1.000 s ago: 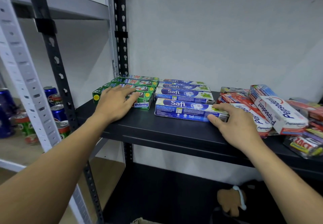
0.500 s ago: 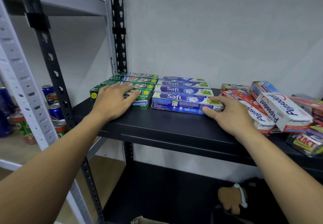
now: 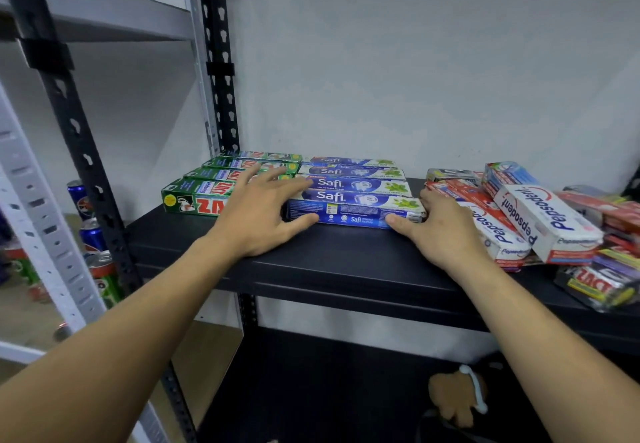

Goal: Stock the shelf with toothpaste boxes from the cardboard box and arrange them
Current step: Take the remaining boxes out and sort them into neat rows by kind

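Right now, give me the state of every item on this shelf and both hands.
Left hand, open, fingers spread over the boxes, thumb against front Safi box.
Right hand, open, pressing that box's right end.
Safi boxes, flat, in a neat row.
Green boxes, flat, rowed alongside.
Pepsodent boxes, heaped askew.

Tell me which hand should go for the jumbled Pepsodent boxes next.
Right. The right hand rests at the right end of the front Safi box, beside the Pepsodent boxes; the left hand lies across the green boxes, farther away.
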Demonstrator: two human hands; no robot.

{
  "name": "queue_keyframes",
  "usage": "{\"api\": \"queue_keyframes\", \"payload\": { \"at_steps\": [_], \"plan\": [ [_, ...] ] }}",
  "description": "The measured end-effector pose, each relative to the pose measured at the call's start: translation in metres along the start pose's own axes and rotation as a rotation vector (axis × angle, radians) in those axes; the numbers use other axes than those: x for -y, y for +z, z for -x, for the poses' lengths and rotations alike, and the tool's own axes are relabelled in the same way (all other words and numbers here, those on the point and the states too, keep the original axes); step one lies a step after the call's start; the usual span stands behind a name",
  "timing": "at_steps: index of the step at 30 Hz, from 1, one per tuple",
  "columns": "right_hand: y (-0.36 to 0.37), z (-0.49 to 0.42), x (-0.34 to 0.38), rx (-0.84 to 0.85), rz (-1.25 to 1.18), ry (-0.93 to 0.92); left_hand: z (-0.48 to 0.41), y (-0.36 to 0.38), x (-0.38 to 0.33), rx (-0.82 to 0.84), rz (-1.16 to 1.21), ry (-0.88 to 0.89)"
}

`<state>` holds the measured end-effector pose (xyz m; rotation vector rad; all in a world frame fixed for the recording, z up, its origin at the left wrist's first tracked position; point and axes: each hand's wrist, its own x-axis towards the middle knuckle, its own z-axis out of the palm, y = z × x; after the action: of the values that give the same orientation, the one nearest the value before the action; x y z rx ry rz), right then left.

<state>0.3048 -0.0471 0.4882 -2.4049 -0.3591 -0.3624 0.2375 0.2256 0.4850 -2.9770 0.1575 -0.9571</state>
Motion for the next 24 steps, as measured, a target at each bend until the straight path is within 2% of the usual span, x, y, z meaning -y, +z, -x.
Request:
{"api": "queue_keyframes", "payload": {
  "at_steps": [6, 24],
  "plan": [
    [0.0006, -0.0005, 0.0002, 0.029, 0.066, 0.012, -0.0037, 0.0063, 0.0034, -0.009, -0.015, 0.001],
    [0.0022, -0.0009, -0.0012, 0.038, 0.056, -0.020, -0.0003, 0.0096, 0.0059, -0.047, -0.004, -0.063]
  ]
}}
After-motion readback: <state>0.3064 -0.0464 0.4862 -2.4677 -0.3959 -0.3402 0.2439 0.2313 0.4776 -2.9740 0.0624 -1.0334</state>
